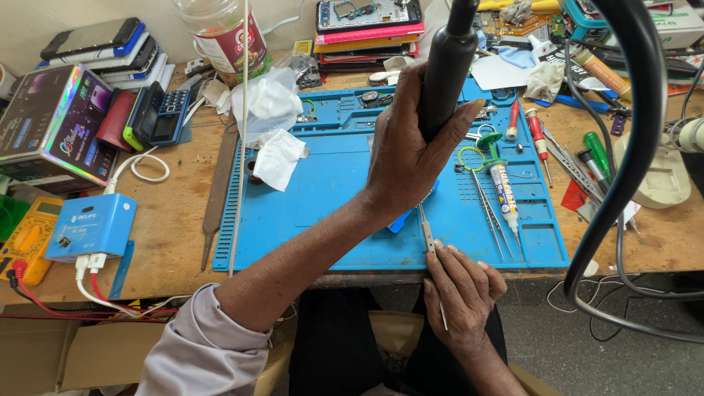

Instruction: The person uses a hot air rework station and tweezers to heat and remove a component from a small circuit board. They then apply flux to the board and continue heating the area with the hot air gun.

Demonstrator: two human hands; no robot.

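Over the ribbed blue rubber mat (330, 183) on the wooden counter (176, 220), the left hand (407, 158) clenched a smooth black cylindrical handle (446, 70), while the right hand (462, 293) pinched slim steel tweezers (427, 235).

Two hands (411, 147), one blue mat (330, 183)

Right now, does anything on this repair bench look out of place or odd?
Mostly ordinary clutter. Two things stand out: crumpled white tissues lie loose over the blue mat's top left corner, and a phone on the stack at the back lies opened with its insides showing. The left hand grips a black handpiece; the right hand holds tweezers.
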